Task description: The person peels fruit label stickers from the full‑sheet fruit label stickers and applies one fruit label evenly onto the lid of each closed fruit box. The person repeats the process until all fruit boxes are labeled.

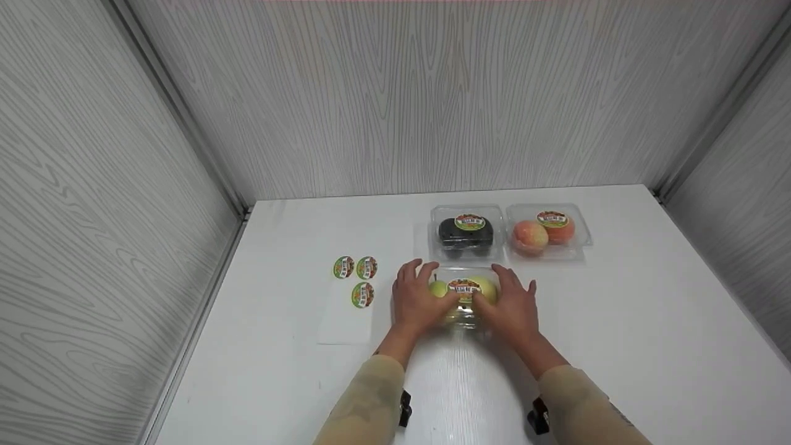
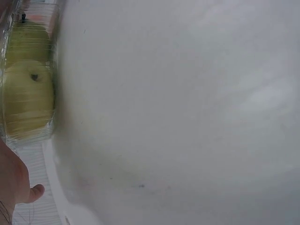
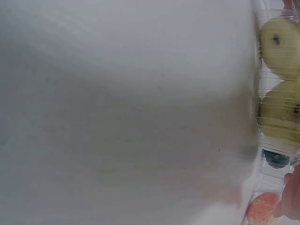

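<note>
A clear plastic box (image 1: 463, 324) holds pale green, pear-like fruit (image 1: 487, 287). An oval fruit label (image 1: 463, 285) lies on its lid. My left hand (image 1: 418, 301) grips the box's left side, its thumb on the label. Around the right side bends my right hand (image 1: 511, 307), whose thumb also touches the label. The two thumb tips are close together, and the fingers reach toward the far corners. In the left wrist view, the fruit (image 2: 29, 96) shows through the ribbed front wall. The right wrist view shows fruit (image 3: 280, 115) beside part of my right hand (image 3: 292, 194).
Behind stand a labelled box of dark fruit (image 1: 466, 232) and, to its right, a labelled box of peach-like fruit (image 1: 530, 236). On the left lies a white backing sheet (image 1: 345, 324) with three oval labels (image 1: 363, 295). Wood-grain walls (image 1: 395, 93) enclose the white table (image 1: 247, 371).
</note>
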{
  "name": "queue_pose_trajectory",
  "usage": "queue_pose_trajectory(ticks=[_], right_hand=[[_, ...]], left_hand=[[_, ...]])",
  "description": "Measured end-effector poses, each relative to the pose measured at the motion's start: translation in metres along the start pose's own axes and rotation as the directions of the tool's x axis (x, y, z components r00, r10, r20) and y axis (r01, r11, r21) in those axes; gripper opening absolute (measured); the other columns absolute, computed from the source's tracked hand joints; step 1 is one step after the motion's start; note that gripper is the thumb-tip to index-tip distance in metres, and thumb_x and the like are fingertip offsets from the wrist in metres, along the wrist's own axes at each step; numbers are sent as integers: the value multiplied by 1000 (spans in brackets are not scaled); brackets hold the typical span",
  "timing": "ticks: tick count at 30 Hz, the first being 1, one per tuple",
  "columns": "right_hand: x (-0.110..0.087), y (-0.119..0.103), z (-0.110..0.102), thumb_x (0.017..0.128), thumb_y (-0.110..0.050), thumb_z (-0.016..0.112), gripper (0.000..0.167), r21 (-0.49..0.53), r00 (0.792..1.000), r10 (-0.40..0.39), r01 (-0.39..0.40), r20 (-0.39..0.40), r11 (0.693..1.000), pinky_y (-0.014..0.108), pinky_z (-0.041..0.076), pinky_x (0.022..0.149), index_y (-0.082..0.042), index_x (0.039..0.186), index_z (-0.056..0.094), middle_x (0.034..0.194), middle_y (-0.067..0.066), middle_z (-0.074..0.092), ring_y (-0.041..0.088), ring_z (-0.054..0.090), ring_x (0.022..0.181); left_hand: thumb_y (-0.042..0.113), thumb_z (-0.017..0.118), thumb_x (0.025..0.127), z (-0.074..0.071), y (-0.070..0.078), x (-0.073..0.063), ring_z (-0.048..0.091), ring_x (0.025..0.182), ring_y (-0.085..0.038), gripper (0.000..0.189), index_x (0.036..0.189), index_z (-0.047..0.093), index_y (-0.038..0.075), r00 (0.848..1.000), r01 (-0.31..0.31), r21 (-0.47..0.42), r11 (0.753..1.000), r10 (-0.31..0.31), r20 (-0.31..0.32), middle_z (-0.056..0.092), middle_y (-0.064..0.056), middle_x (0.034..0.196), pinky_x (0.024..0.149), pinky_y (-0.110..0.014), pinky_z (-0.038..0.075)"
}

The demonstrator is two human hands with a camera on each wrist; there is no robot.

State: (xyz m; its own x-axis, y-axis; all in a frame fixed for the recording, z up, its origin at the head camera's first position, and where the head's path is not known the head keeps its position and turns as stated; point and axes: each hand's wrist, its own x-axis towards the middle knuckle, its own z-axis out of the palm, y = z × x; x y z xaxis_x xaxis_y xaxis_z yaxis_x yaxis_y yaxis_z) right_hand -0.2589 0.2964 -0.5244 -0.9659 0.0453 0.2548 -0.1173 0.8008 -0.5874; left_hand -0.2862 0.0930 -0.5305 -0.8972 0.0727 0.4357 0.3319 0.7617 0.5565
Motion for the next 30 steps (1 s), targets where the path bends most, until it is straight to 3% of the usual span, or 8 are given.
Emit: queue_pose_trajectory(ticks=[11, 15, 18, 21, 25, 30], right_hand=[[-1, -4, -3, 97, -37, 67, 69, -7, 999, -30, 30, 16, 1000, 73, 7, 122, -1, 152, 49, 151, 26, 56, 43, 49, 144], [0, -2, -8, 101, -41, 64, 70, -36, 998, -45, 47, 53, 998, 73, 9, 122, 1, 154, 47, 155, 26, 52, 43, 45, 147], [-1, -2, -16, 103, -45, 62, 74, -58, 994, -72, 76, 77, 995, 72, 10, 122, 1, 158, 42, 160, 25, 46, 44, 40, 151], [-7, -1, -23, 102, -48, 64, 78, -84, 990, -116, 123, 85, 989, 72, 10, 122, 1, 159, 42, 163, 24, 42, 43, 36, 153], [-20, 2, -30, 100, -50, 68, 78, -140, 977, -197, 207, 84, 968, 74, 13, 121, 0, 156, 47, 161, 23, 46, 43, 39, 151], [-34, 8, -33, 99, -54, 68, 81, -194, 964, -242, 260, 114, 946, 72, 12, 122, -2, 157, 48, 161, 21, 47, 43, 40, 151]], left_hand=[[48, 73, 82, -5, 2, -2, 56, 131, -36, 60, 130, 74, 12, 998, -33, 51, 998, 36, -48, 63, -20, 136, 107, -53, 44], [56, 66, 90, -9, 5, 1, 55, 133, -35, 63, 136, 72, 12, 999, -45, 113, 993, 45, 3, 62, -19, 139, 110, -54, 42], [61, 61, 94, -21, 11, 2, 51, 139, -34, 69, 143, 67, 12, 996, -64, 174, 983, 52, 70, 59, -17, 145, 113, -56, 39], [68, 58, 95, -33, 13, -2, 47, 144, -34, 77, 148, 62, 14, 987, -110, 262, 959, 74, 142, 57, -13, 150, 116, -59, 37], [77, 57, 92, -47, 12, -13, 46, 146, -33, 84, 149, 61, 16, 970, -197, 375, 906, 123, 212, 59, -10, 150, 116, -61, 36], [80, 56, 91, -56, 5, -31, 46, 147, -33, 85, 149, 61, 18, 954, -259, 437, 861, 157, 256, 60, -8, 150, 117, -61, 33]])
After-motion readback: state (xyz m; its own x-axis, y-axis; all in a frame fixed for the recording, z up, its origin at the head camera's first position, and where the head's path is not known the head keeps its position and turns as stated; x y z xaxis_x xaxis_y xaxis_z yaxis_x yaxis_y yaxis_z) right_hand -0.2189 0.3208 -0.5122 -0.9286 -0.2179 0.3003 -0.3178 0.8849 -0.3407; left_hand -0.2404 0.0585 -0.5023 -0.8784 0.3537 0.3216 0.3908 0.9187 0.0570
